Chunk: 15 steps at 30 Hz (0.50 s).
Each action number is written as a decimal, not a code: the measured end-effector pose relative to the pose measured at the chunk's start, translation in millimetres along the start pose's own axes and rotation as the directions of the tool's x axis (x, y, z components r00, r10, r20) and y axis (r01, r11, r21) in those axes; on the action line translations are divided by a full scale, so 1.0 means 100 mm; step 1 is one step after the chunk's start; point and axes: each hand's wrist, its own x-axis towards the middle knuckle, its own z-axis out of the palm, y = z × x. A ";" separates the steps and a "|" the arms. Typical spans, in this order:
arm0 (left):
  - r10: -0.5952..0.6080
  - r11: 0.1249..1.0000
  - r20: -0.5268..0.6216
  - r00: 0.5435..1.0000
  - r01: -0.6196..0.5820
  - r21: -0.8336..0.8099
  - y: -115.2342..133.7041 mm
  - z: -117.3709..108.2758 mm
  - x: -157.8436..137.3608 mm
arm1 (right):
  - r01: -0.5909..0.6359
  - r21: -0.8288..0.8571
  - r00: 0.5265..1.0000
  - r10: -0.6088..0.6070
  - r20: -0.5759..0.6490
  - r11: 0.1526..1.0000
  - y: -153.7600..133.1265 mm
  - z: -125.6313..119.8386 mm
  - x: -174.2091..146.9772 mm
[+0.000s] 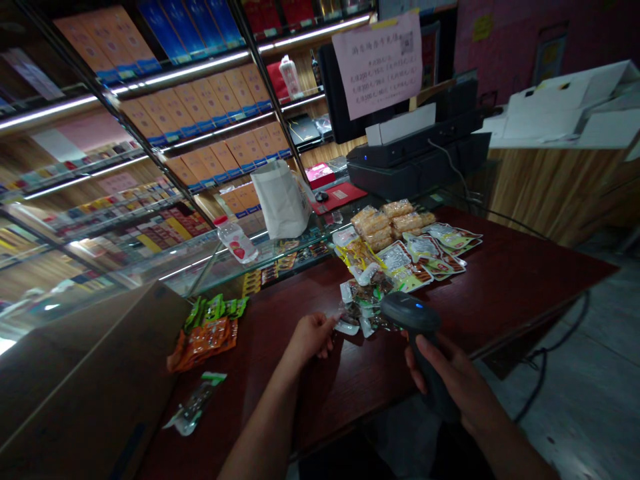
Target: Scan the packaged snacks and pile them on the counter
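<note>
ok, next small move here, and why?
I'd probably draw one packet out of the pile with the left hand. Its fingers are at the pile's left edge, the right hand holds the scanner close by, and the packets overlap, so one alone should scan more cleanly.

A dark grey scanner [407, 312] with a bright blue light shows against the deep red-brown counter [520, 267], near clear packets [361, 308] with dark brown contents and green patches, a yellow packet [356, 253] and golden-tan snack bars [375, 227]. On the left are bright green pouches [215, 308], orange pouches [213, 339] and a dull brown carton [90, 373]. Far off come a white bag [281, 200], a red-capped bottle [237, 241] with red strawberry print, a pale pink sheet [380, 67] with dark handwriting, and orange boxes [200, 100] banded blue below.
</note>
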 end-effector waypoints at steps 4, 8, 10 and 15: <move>0.092 0.965 -0.211 0.973 -0.035 0.260 0.04 -0.14 -0.12 | 0.004 0.001 1.000 -0.004 0.005 1.000 0.00 0.01 -0.01; 0.165 0.871 -0.429 0.888 0.073 0.486 -0.02 -0.40 -0.37 | 0.009 0.011 1.000 -0.008 -0.013 1.000 -0.02 -0.01 0.00; 0.224 0.813 -0.497 0.838 0.121 0.570 -0.14 -0.55 -0.49 | -0.001 0.017 1.000 0.002 -0.028 1.000 -0.03 -0.02 0.01; 0.250 0.634 -0.592 0.766 0.333 0.698 -0.70 -0.89 -0.74 | -0.006 -0.009 0.999 0.005 -0.037 1.000 -0.06 0.00 0.01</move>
